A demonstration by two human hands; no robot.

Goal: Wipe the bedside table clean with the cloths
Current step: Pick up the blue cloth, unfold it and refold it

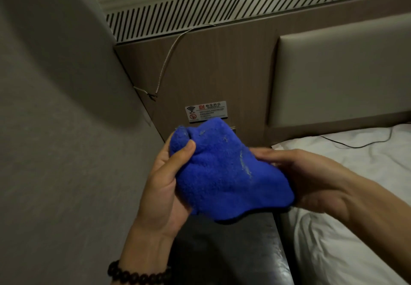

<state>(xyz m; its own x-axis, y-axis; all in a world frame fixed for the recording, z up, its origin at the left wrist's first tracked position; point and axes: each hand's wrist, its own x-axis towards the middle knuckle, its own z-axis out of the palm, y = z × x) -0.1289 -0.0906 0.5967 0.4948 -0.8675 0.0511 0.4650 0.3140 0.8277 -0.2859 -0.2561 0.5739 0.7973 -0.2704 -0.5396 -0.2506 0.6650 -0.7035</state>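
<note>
Blue cloth gripped below a "Wi-Fi" wall sign.

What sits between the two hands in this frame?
In the head view, a bunched blue cloth fills the gap: the left hand grips its left end, the right hand holds its right side, above the dark bedside table.

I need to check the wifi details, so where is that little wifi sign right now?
In the head view the wifi sign is fixed to the wooden panel left of the padded headboard, just above the blue cloth.
</note>
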